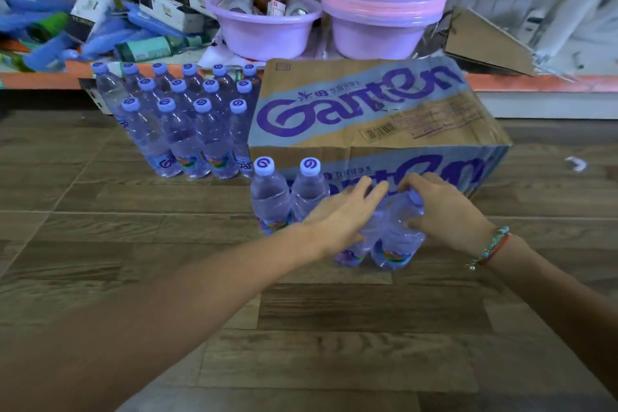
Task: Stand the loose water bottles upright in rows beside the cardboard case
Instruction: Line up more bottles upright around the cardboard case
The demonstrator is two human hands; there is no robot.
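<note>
While a full block of upright bottles [187, 124] already stands left of the cardboard case [368, 117], you are building a front row: two bottles [287, 197] stand free. Your right hand [438, 211] curls round a fourth bottle [399, 231]; your left hand [344, 211] lies straight-fingered on a third bottle [359, 247]. Behind, one lilac basin [264, 30] holds assorted bottles.
</note>
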